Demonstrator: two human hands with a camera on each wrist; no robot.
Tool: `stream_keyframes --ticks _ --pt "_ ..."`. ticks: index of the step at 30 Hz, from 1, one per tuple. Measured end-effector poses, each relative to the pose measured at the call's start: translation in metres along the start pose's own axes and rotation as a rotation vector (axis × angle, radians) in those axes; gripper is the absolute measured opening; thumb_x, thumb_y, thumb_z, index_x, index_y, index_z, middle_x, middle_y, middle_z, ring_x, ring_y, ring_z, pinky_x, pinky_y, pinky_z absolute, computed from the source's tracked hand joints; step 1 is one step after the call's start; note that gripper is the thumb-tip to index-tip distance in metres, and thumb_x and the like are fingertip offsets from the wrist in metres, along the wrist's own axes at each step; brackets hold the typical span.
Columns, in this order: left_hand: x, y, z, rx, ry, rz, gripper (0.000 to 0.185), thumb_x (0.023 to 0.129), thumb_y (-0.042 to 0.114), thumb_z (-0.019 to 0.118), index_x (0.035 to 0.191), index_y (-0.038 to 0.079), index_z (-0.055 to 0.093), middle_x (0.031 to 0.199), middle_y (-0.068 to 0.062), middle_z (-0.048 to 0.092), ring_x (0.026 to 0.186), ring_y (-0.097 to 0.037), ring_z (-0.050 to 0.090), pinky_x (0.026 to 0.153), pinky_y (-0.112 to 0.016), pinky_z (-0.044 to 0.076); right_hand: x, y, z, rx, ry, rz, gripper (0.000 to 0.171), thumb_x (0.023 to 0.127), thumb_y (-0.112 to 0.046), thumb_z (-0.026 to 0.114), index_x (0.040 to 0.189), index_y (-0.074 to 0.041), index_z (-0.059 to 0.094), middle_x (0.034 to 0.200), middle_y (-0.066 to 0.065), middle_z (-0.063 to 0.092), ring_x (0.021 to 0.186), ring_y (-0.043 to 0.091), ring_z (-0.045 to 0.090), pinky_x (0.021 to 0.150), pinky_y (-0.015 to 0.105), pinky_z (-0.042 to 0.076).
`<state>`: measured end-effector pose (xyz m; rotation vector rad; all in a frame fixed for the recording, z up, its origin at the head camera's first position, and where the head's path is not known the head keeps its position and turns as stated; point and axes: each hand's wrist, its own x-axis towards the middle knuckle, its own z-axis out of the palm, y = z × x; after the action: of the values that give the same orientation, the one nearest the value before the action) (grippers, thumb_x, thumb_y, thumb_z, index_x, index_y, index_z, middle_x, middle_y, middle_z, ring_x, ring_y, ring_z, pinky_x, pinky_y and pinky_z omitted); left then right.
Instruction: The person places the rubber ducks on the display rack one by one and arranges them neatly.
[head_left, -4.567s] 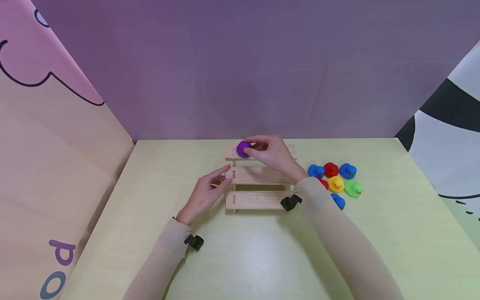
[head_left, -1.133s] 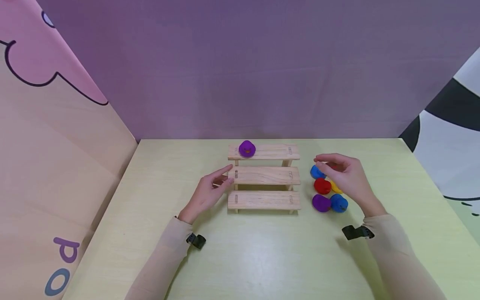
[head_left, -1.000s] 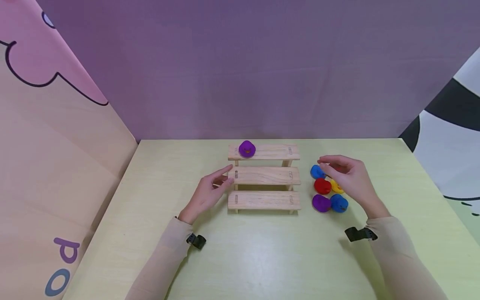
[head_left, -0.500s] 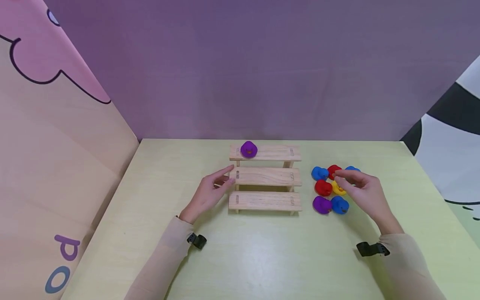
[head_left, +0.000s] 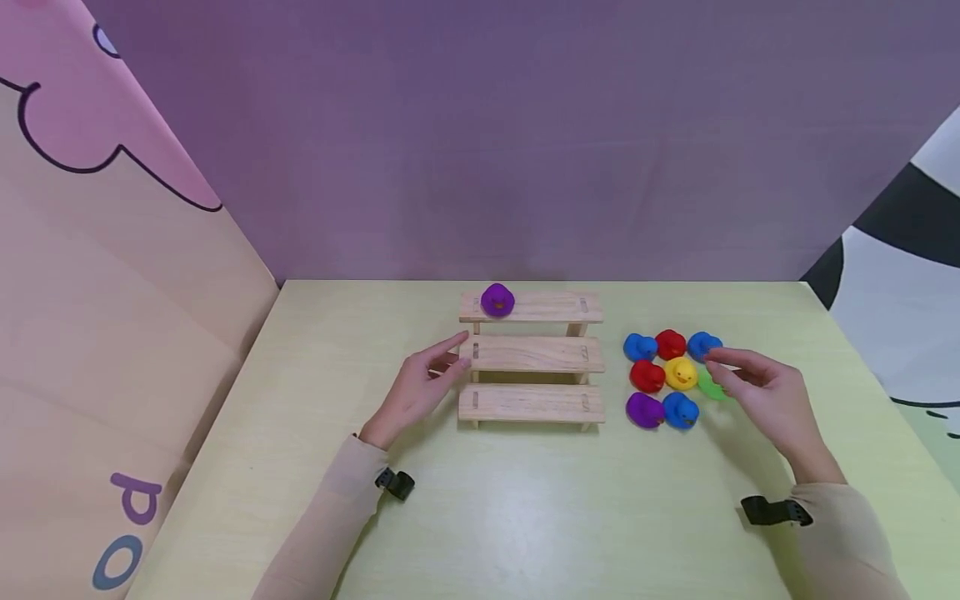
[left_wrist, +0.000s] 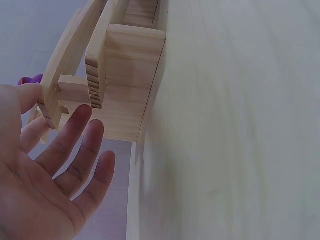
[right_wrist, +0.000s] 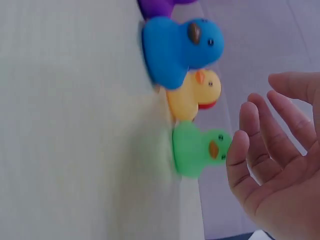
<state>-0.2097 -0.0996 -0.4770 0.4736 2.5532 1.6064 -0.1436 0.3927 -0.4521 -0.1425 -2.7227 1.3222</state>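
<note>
A three-tier wooden stand (head_left: pixel 531 356) stands near the back of the table, a purple rubber duck (head_left: pixel 497 300) sitting on the left of its top board. At the left end of the middle board, my left hand (head_left: pixel 417 387) touches the wood with thumb and index fingertips; in the left wrist view the other fingers reach out loosely. Over on the right, my right hand (head_left: pixel 772 402) hovers by the green duck (right_wrist: pixel 195 149), partly covering it in the head view. Its fingers are loosely bent, holding nothing.
Right of the stand, more rubber ducks lie grouped: several blue ones (head_left: pixel 681 411), two red ones (head_left: pixel 648 377), a yellow one (head_left: pixel 681 373) and a purple one (head_left: pixel 645 411). A purple wall (head_left: pixel 525 142) rises behind the table (head_left: pixel 525 508).
The right hand let go of the purple duck on the top board, then moved right across the duck group, uncovering the red, yellow and blue ducks. The left hand stays at the stand.
</note>
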Motion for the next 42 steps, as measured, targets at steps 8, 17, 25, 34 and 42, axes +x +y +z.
stream_keyframes --ticks 8,17,25,34,42 --pt "-0.002 0.000 -0.001 -0.001 0.004 0.000 0.051 0.109 0.038 0.063 0.158 0.026 0.054 0.123 -0.005 0.077 0.107 -0.023 0.070 0.086 -0.035 0.059 -0.002 0.015 -0.009 -0.015 0.000 0.065 0.054 0.107 -0.042 0.065 0.145 -0.004 0.063 0.105 -0.043 0.059 0.087 -0.005 0.066 0.073 0.016 0.055" --pt "-0.002 0.000 0.000 0.013 0.013 0.004 0.051 0.109 0.038 0.063 0.158 0.028 0.054 0.122 -0.004 0.077 0.106 -0.021 0.070 0.084 -0.034 0.059 -0.001 0.029 -0.011 -0.068 -0.045 0.096 0.061 0.105 -0.046 0.067 0.148 -0.003 0.059 0.108 -0.040 0.054 0.084 -0.002 0.066 0.070 0.020 0.054" --pt "-0.002 -0.002 0.001 0.012 0.009 0.004 0.051 0.109 0.039 0.063 0.158 0.028 0.054 0.123 -0.005 0.077 0.107 -0.022 0.070 0.085 -0.035 0.059 -0.001 0.032 -0.013 -0.061 -0.081 0.104 0.064 0.105 -0.046 0.067 0.148 0.000 0.057 0.100 -0.044 0.055 0.080 0.001 0.069 0.069 0.023 0.055" --pt "-0.002 0.000 0.001 0.010 0.011 -0.002 0.050 0.108 0.039 0.063 0.157 0.033 0.055 0.122 -0.003 0.077 0.105 -0.020 0.070 0.084 -0.033 0.059 -0.002 0.031 -0.013 -0.068 -0.082 0.117 0.067 0.104 -0.047 0.068 0.148 0.001 0.058 0.093 -0.038 0.061 0.079 0.001 0.071 0.069 0.023 0.055" --pt "-0.001 0.002 0.000 0.009 0.014 -0.001 0.050 0.109 0.038 0.063 0.157 0.031 0.055 0.121 -0.004 0.077 0.105 -0.021 0.069 0.084 -0.035 0.058 0.000 0.031 -0.015 -0.104 -0.085 0.131 0.066 0.104 -0.050 0.066 0.149 -0.001 0.059 0.099 -0.032 0.062 0.080 -0.001 0.070 0.070 0.020 0.054"
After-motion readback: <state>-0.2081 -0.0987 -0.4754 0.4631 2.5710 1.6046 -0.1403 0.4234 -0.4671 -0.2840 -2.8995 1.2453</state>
